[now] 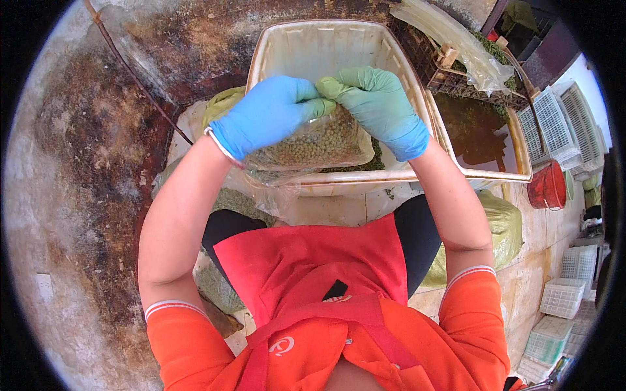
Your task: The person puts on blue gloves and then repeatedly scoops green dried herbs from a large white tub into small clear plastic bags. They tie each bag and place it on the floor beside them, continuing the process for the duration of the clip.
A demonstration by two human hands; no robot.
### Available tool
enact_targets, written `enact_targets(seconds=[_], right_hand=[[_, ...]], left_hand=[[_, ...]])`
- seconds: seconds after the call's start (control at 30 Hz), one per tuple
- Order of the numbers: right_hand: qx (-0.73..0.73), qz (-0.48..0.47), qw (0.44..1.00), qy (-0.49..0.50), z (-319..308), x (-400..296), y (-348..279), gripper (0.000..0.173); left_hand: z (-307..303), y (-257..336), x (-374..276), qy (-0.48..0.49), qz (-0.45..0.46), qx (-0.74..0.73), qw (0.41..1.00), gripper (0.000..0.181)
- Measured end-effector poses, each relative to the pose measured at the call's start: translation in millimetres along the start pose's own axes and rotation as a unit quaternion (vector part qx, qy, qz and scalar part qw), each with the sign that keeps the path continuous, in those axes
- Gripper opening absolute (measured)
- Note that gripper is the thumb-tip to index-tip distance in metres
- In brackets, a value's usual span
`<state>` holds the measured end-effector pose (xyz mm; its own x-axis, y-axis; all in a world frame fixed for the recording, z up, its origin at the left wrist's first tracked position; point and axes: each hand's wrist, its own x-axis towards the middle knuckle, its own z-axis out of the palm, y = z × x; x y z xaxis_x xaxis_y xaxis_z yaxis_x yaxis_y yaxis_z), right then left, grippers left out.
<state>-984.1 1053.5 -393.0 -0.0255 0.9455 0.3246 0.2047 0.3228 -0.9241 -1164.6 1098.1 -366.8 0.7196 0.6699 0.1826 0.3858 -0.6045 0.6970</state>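
A clear plastic bag (318, 146) full of small round green berries, like green peppercorns, hangs or rests over the near rim of a white plastic tub (332, 43). My left hand (269, 115), in a blue glove stained green at the fingertips, pinches the bag's gathered top. Beside it my right hand (379, 100), whose glove is mostly stained green, also has its fingers closed at the top. The two hands meet there, and the fingers hide the bag's mouth. Loose green material (379, 159) shows in the tub below the bag.
To the right, a second tub (521, 146) holds brownish liquid (472, 137), with a crate of greens (462, 80) behind. Beyond stand a red bucket (547, 185) and stacked plastic baskets (562, 298). Yellow-green sacks (499, 227) lie on the floor. A stained wall (83, 185) rises at left.
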Motion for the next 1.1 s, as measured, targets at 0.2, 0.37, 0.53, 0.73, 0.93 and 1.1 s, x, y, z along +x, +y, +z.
enact_targets(seconds=[0.2, 0.37, 0.53, 0.73, 0.93, 1.1], right_hand=[[-0.039, 0.065, 0.997, 0.004, 4.8, 7.5, -0.8, 0.025], [-0.004, 0.09, 0.995, 0.04, 1.7, 31.7, 45.7, 0.029], [-0.396, 0.163, 0.886, 0.176, -132.7, 15.4, 180.2, 0.028], [-0.602, 0.29, 0.705, 0.238, -266.8, -67.9, 264.7, 0.031], [-0.353, 0.398, 0.714, 0.454, -349.0, -77.7, 305.1, 0.046], [0.125, 0.148, 0.873, 0.448, -158.9, -38.8, 225.2, 0.054]], left_hand=[[21.0, 12.6, -15.7, 0.136, 0.159, 0.388, 0.898, 0.016], [12.7, 17.2, -26.6, 0.179, 0.232, 0.411, 0.863, 0.025], [-28.4, 16.6, -43.0, 0.241, 0.094, 0.299, 0.919, 0.023], [-80.7, -21.2, -23.0, 0.332, -0.031, 0.082, 0.939, 0.023], [-85.3, -33.5, 54.0, 0.328, 0.029, 0.09, 0.94, 0.028], [-95.1, -3.6, 107.4, 0.376, 0.021, 0.042, 0.925, 0.03]])
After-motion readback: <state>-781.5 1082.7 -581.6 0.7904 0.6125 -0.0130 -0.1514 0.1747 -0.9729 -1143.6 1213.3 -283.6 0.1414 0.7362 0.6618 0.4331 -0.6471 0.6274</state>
